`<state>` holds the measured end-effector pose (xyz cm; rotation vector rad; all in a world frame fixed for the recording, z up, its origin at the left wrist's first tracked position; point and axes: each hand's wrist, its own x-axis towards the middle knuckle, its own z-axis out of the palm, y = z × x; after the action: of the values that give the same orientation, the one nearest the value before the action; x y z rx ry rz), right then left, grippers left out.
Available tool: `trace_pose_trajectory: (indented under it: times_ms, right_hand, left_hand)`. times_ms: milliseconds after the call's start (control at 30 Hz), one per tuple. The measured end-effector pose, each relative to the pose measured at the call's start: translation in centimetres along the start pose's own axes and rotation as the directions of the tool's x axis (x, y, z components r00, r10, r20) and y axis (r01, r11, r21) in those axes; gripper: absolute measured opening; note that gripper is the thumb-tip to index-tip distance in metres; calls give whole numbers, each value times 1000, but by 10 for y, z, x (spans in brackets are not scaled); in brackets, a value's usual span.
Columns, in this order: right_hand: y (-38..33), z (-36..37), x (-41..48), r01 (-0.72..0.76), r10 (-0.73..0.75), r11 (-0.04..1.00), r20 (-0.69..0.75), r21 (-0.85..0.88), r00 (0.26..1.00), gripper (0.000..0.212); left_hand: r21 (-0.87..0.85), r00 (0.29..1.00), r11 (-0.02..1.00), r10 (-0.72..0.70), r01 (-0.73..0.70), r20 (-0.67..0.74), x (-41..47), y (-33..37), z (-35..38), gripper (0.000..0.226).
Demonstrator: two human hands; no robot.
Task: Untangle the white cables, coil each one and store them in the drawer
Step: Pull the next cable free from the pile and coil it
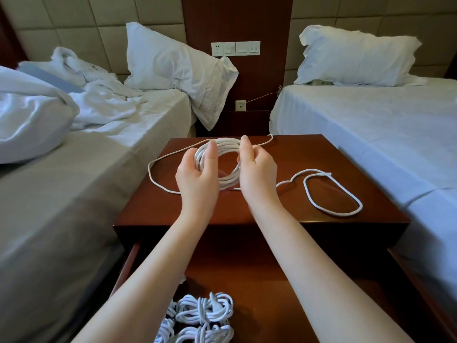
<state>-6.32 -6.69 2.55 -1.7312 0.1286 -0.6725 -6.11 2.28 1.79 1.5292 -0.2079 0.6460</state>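
— What is around you?
— A bed (74,181) on your left with rumpled sheets, and a made bed (371,125) on your right. The nightstand (284,157) stands between them, and its drawer (272,280) is pulled open towards you.

— Where is the cable?
— You hold the coil (227,180) just above the nightstand top. Loose cable (331,214) lies on the wood. It makes one loop to the right of the coil and one long bend to the left.

— And your hands?
— They are close together but apart. Your left hand (197,174) grips the coil's left side, thumb over the strands. Your right hand (257,169) has curled fingers on the right side.

— Is anything stored?
— Coiled bundles (205,310) lie in the drawer, near its left side.
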Motion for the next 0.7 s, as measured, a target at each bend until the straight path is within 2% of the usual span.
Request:
trace_pose_trajectory:
  times_ms: [133,200,367,467,533,633,700]
  right_hand:
    - [-1,-8,3,-29,28,1000,134,5,991,45]
    - [-1,-16,7,32,-23,998,179,-46,984,47]
    - [9,-24,18,240,-243,942,18,-235,970,36]
    - [10,-21,17,289,-312,930,-74,-227,947,30]
    - [6,-19,14,336,-355,921,-70,-198,932,29]
    - [-2,-16,7,448,-437,889,124,-93,891,29]
    - [-3,-12,3,407,-367,912,343,-52,865,31]
  left_hand:
    - [34,1000,999,9,-8,-7,2,-1,-6,37]
    - [47,1000,999,10,-10,12,3,-2,-8,34]
    - [90,995,996,-18,9,96,7,-7,-10,37]
    - [174,992,984,24,-45,123,9,-10,-11,42]
    - [247,990,966,47,-80,136,11,-14,-14,43]
    - [300,996,952,33,-58,88,15,-20,-19,48]
    - [310,1000,950,24,-27,15,21,-19,-24,47]
